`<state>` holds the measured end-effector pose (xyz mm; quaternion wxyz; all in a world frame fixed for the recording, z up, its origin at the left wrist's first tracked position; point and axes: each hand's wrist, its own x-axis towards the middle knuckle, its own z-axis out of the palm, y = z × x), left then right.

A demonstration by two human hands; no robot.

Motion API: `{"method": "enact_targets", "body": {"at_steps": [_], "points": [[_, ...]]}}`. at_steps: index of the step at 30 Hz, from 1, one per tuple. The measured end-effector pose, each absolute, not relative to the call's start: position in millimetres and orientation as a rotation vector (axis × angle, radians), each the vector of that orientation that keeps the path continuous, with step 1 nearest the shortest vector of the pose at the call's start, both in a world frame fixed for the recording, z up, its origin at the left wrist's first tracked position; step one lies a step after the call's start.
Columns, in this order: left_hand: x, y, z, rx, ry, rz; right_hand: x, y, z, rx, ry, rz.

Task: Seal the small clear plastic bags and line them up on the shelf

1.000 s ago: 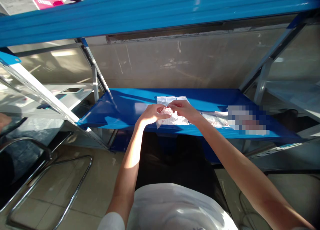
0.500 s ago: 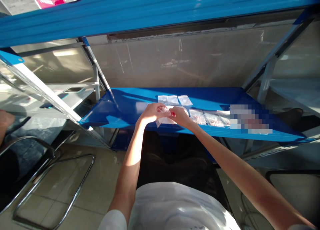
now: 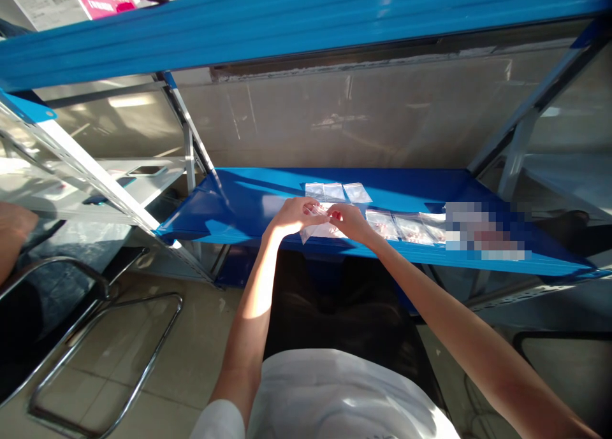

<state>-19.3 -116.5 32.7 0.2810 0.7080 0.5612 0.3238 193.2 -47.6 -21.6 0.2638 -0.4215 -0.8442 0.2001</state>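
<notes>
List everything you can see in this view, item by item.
blue steel shelf: one, blue, low ahead of the person
upper shelf beam: one, blue, across the top
small clear plastic bags: about five, clear with pinkish contents, on the shelf behind and right of the hands
clear plastic bag: one, clear, at the hands
pixelated patch: one, blurred, right end of the shelf, contents hidden
grey wall: one, grey, behind the shelf
chrome tube frame: one, silver, lower left
tiled floor: one, beige, below
another person's forearm: one, bare, left edge
left hand: one, fingers pinching the bag
right hand: one, pinching the bag
white shirt: one, white, bottom
</notes>
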Motion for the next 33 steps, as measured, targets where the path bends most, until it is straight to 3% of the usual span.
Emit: {"method": "enact_targets", "body": {"at_steps": [9, 26, 33], "points": [[-13, -117, 32, 1.9, 1.475, 0.856, 204, -68, 23, -0.963, -1.967, 1.098], [-14, -119, 36, 1.915, 1.452, 0.864, 204, -68, 36, -1.024, -1.958, 1.128], [-17, -116, 32, 1.893, 1.502, 0.864, 216, -42, 6, -1.165, -2.096, 0.787]]}}
